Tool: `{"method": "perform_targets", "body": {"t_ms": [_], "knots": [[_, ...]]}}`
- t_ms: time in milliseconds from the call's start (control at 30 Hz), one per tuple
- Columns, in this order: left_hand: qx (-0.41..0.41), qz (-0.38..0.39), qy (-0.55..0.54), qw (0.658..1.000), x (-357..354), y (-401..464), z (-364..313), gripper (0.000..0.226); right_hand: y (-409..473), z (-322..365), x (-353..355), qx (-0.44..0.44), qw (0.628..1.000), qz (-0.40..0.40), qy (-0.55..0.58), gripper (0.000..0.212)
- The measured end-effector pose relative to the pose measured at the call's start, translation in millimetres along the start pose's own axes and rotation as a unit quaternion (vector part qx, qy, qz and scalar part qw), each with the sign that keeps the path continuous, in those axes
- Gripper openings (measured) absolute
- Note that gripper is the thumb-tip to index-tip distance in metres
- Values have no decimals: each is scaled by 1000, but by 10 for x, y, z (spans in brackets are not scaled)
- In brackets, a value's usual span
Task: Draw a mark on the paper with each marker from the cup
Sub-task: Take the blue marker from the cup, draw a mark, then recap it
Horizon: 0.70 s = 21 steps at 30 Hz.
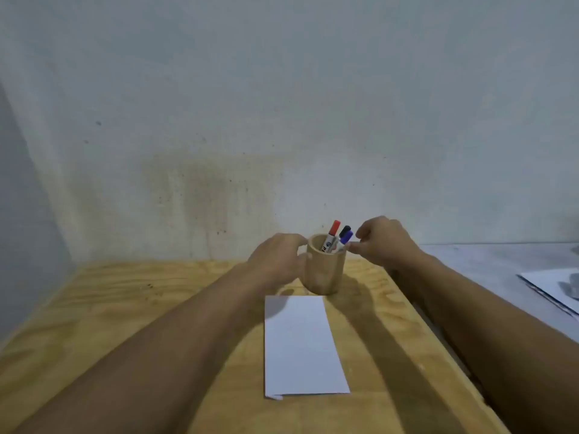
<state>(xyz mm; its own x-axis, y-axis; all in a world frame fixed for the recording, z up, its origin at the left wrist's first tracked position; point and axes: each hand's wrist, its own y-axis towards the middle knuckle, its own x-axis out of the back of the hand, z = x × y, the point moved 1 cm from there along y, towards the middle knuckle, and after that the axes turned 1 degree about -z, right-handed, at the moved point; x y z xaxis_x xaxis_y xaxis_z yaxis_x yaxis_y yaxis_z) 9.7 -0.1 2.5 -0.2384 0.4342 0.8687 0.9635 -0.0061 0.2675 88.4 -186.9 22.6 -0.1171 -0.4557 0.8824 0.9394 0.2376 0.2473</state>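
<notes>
A wooden cup [324, 270] stands on the plywood table [125, 308] just beyond a blank white sheet of paper [302, 346]. Three markers stick out of it: one with a red cap [334, 227], one with a black cap [344, 230] and one with a blue cap [346, 237]. My left hand [277, 260] wraps around the cup's left side. My right hand [383, 241] hovers at the cup's right, its thumb and fingertips close to the blue-capped marker; whether they touch it is unclear.
A stained pale wall rises right behind the table. To the right lies a lower grey surface with papers [554, 288] at its edge. The table's right edge runs under my right forearm.
</notes>
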Motion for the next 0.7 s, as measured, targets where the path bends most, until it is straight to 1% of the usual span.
{"method": "perform_targets", "body": {"t_ms": [100, 167, 233, 300, 433, 567, 700], "knots": [[9, -25, -28, 999, -76, 90, -24, 36, 44, -35, -160, -54, 994, -17, 94, 43], [24, -33, -30, 999, -120, 159, -19, 36, 47, -29, -264, -87, 985, -6, 147, 38], [32, -43, -37, 998, -176, 222, -9, 36, 62, -47, -327, -97, 977, -14, 190, 33], [39, -47, -50, 997, -226, 262, -9, 36, 63, -56, -359, -100, 972, -35, 210, 28], [45, -38, -101, 993, -333, 320, 53, 32, 87, -39, -406, -81, 968, -64, 230, 24], [69, -44, -124, 989, -365, 346, 92, 49, 106, -52, -419, -88, 963, -61, 249, 24], [69, -53, -139, 986, -356, 345, 102, 52, 119, -42, -389, -101, 946, -56, 301, 19]]}}
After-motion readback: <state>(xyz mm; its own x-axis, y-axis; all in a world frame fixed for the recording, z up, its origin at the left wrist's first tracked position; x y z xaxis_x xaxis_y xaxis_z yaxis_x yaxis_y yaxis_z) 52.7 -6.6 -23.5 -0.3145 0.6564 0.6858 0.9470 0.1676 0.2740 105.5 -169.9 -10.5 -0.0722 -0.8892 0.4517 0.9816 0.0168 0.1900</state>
